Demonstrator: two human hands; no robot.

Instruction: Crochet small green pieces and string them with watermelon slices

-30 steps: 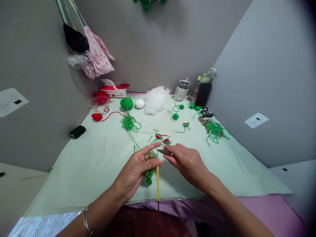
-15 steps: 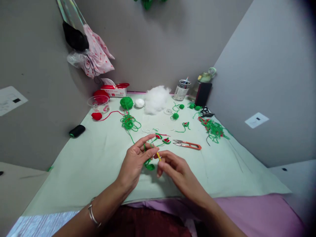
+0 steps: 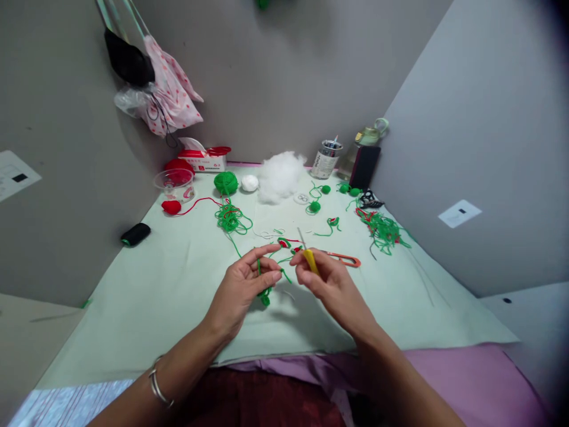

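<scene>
One small green crocheted yarn piece hangs from the left hand, over the middle of the front part of the pale-green cloth-covered counter; thumb and fingers pinch it, a short yarn tail poking out. The right hand grasps a slim yellow-handled metal crochet hook, its tip toward the back edge, apart from that yarn. The step seems a gap between stitches; hooking again would call for bringing tip to yarn.
</scene>
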